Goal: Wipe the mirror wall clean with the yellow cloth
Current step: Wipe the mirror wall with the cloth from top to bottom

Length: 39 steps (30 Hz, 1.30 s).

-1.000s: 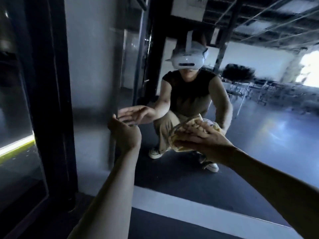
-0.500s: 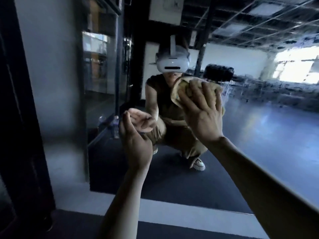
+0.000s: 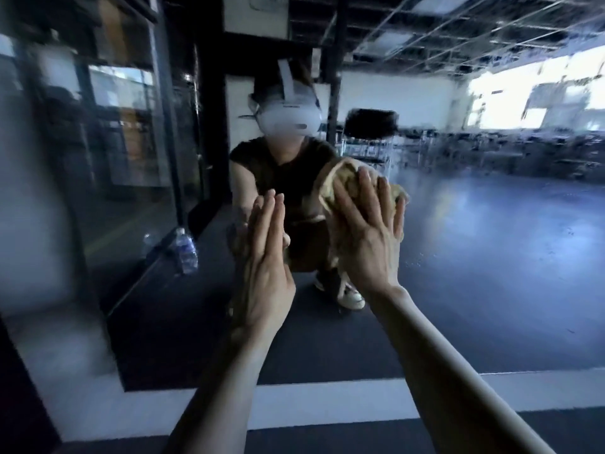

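Note:
The mirror wall point(image 3: 474, 257) fills most of the view and reflects a crouching person with a headset and a large dim room. My right hand point(image 3: 366, 237) lies flat on the bunched yellow cloth point(image 3: 340, 181), pressing it against the glass near the centre. My left hand point(image 3: 265, 260) is held edge-on just left of it, fingers straight and together, holding nothing; whether it touches the glass I cannot tell.
A white baseboard strip point(image 3: 311, 401) runs under the mirror, above dark floor. A white pillar point(image 3: 29, 224) borders the mirror on the left. A plastic water bottle point(image 3: 185, 250) shows low left in the reflection, beside a glass partition.
My right hand swept the cloth up from low on the mirror to chest height and now sits slightly lower and right. The left hand rose and straightened its fingers. The view panned right.

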Motion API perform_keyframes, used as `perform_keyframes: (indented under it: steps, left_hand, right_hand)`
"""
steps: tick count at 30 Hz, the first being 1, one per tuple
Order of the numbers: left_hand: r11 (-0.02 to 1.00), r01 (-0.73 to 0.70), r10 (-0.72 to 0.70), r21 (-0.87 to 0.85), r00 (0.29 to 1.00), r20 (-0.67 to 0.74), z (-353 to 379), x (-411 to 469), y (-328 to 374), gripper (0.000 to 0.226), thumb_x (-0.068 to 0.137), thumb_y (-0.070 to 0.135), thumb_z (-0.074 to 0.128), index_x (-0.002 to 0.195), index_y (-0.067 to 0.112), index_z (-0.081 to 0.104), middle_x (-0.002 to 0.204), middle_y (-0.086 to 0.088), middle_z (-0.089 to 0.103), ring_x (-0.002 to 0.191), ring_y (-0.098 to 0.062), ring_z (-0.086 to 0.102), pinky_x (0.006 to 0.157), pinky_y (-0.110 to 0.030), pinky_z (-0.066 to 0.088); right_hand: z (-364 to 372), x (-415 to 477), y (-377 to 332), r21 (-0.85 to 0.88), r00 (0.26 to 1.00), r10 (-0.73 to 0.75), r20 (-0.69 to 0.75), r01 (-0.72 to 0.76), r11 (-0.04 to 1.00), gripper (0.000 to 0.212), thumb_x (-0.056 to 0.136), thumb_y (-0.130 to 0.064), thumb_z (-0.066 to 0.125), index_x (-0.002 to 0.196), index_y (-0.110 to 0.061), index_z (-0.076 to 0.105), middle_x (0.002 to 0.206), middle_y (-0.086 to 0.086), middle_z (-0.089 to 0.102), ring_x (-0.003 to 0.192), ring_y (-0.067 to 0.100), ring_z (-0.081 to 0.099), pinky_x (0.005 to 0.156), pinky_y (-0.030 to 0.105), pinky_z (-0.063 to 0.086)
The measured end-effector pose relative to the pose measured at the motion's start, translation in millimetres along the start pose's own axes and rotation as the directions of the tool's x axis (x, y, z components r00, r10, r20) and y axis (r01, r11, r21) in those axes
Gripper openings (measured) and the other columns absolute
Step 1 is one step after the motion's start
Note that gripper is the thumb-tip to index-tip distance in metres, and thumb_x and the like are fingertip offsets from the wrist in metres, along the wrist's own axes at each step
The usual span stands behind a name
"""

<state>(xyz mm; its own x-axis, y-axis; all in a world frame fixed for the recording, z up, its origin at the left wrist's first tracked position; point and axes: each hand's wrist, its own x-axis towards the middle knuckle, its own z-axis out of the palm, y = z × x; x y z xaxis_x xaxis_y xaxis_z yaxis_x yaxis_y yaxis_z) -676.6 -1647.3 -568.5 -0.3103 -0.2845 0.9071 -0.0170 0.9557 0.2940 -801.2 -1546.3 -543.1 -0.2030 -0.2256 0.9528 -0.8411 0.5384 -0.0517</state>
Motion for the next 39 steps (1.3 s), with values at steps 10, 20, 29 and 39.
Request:
perform_keyframes:
  steps: [10, 20, 29, 39]
  left_hand:
    - [0.992, -0.123, 0.119, 0.012, 0.977, 0.178, 48.6, -14.5, 44.3, 0.057, 0.09, 0.012, 0.027, 0.146, 0.002, 0.026, 0.155, -0.01, 0.02, 0.144, -0.022, 0.014, 0.112, -0.049, 0.024]
    - [0.99, -0.141, 0.137, 0.011, 0.975, 0.175, 73.4, -12.8, 60.4, 0.076, 0.078, -0.014, 0.055, 0.146, 0.001, 0.023, 0.156, -0.011, 0.017, 0.145, -0.023, 0.011, 0.114, -0.048, 0.021]
    - [0.987, -0.152, 0.137, 0.054, 0.967, 0.213, 90.2, -25.2, 67.1, 0.09, 0.063, -0.025, 0.05, 0.145, 0.001, 0.025, 0.155, -0.012, 0.019, 0.144, -0.022, 0.012, 0.11, -0.052, 0.028]
    - [0.933, -0.359, 0.346, 0.038, 0.919, 0.187, 106.1, 4.5, 102.0, 0.046, 0.1, 0.012, 0.016, 0.141, 0.001, 0.034, 0.15, -0.014, 0.031, 0.141, -0.028, 0.025, 0.108, -0.053, 0.03]
  right_hand:
    - [6.0, -116.6, 43.0, -0.035, 0.973, 0.004, 0.23, 0.004, 0.999, 0.07, 0.086, -0.037, 0.036, 0.148, -0.045, 0.005, 0.157, -0.017, -0.008, 0.145, 0.013, -0.013, 0.113, 0.045, 0.002]
    - [-37.9, -4.0, 66.6, 0.155, 0.967, 0.245, 0.062, -0.252, 0.955, 0.061, 0.085, -0.04, 0.03, 0.145, -0.028, 0.034, 0.157, 0.001, 0.014, 0.143, 0.019, 0.0, 0.117, 0.046, 0.005]
    - [-14.0, -133.5, 98.7, 0.068, 0.928, 0.337, 0.161, -0.351, 0.934, 0.092, 0.068, -0.017, 0.068, 0.146, -0.029, 0.021, 0.155, 0.001, 0.012, 0.142, 0.019, -0.003, 0.111, 0.054, 0.013]
    - [-55.6, 53.4, 106.6, 0.21, 0.927, 0.368, -0.071, -0.347, 0.914, 0.062, 0.087, -0.036, 0.043, 0.147, -0.032, 0.029, 0.159, -0.001, 0.011, 0.146, 0.024, 0.001, 0.116, 0.043, -0.004]
